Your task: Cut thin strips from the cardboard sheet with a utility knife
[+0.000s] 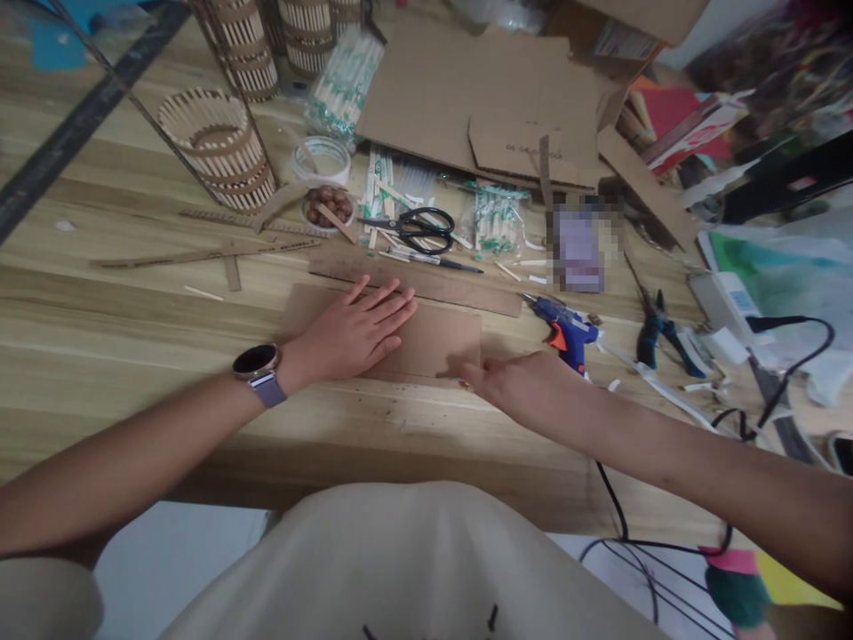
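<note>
A rectangular piece of cardboard lies flat on the wooden table. My left hand, with a watch on its wrist, rests on it palm down, fingers spread. At the cardboard's lower right corner is my right hand, fingers closed and pointing left along the near edge. Something small shows at those fingertips, but its kind is hidden. A cardboard strip lies just beyond the piece. To the right sits a blue glue gun with an orange trigger.
Black scissors, a pen and a bowl of brown balls lie farther back. A stick basket stands at the left. Pliers and a power strip are at the right. Large cardboard sheets fill the back.
</note>
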A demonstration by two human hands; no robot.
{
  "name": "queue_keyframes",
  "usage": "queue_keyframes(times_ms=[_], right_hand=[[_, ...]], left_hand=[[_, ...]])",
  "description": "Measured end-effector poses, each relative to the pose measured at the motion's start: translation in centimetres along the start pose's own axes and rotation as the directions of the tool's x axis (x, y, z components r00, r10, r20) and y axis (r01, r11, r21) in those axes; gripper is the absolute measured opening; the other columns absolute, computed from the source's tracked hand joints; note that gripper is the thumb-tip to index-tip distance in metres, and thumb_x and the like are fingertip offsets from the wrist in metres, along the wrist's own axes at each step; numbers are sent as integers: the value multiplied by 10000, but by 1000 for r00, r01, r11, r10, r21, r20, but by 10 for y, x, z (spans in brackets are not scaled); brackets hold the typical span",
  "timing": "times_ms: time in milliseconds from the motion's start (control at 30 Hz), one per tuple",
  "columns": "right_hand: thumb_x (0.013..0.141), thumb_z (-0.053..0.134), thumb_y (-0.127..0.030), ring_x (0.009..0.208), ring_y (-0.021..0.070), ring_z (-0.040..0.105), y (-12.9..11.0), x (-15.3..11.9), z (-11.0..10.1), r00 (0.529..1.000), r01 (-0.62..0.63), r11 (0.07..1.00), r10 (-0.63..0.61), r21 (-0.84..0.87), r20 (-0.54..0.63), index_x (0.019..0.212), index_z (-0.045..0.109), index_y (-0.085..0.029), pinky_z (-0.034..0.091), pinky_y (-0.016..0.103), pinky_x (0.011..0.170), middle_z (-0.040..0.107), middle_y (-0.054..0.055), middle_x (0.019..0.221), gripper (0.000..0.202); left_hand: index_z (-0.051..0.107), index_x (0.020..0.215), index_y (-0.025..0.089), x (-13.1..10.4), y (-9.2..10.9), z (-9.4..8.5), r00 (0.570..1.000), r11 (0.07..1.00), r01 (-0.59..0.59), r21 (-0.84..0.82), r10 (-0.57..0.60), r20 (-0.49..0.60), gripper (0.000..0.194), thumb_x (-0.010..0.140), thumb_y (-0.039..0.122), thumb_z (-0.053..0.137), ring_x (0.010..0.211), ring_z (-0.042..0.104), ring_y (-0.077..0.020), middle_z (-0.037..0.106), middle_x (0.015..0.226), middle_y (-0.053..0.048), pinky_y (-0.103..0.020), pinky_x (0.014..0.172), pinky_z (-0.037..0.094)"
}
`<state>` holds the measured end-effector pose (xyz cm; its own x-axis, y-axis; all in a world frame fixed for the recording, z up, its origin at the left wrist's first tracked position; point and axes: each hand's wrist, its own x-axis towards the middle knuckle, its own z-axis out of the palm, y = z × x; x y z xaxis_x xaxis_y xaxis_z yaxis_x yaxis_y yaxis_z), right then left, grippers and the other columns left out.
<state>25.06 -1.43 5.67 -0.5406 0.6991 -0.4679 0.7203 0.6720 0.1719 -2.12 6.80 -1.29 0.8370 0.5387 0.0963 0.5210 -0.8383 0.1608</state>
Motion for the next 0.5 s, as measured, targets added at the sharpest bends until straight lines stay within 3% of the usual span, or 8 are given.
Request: queue_keyframes(times_ms=[267,500], right_hand=[[844,425,19,556,168,614,3,-11,7,999,-12,995,8,-102,-38,1466,467,-194,122,291,455,712,42,743,660],[831,434,39,558,163,590,8,-18,10,1000,-25,998,24,-54,-19,1452,483,-203,155,282,483,707,43,746,669]], left_hand=[[330,1591,155,-1,0,0,1000,1000,0,5,0,-8,548,1087,368,301,1544,258,-302,356,1632,-112,-576,1254,163],[339,1586,150,0,-1,-1,1000,1000,4,13,-4,10,549,1089,375,282,1548,251,-290,341,1639,-107,-562,1261,151]])
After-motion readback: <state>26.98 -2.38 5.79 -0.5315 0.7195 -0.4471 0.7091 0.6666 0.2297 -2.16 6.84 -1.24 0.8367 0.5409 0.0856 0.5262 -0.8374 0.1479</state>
